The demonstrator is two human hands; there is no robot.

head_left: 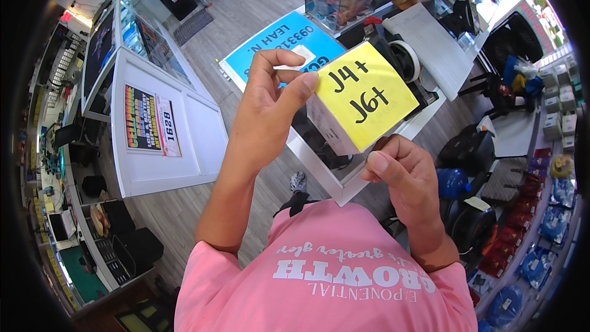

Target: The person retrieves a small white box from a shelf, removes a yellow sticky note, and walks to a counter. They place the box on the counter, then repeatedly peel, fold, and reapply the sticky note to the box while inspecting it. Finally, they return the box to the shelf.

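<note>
A small white box (329, 128) with a bright yellow label (369, 109) on top, handwritten in black, is in front of me above the white-framed counter. My left hand (275, 95) is at its left corner. The thumb presses against the label's edge and the fingers are curled; the hidden fingertips leave the exact grip unclear. At the near right corner is my right hand (405, 169), thumb and forefinger pinched together. What lies in that pinch, if anything, is too small to make out. Behind the label is a tape dispenser (402, 61) with a white-cored roll.
A blue printed sign (246, 55) lies on the counter's far left part. Beyond are a glass case (344, 9) and white sheets (430, 43). A white display cabinet (153, 129) stands left. Black chairs (470, 147) and shelves of packaged goods (547, 209) are at right.
</note>
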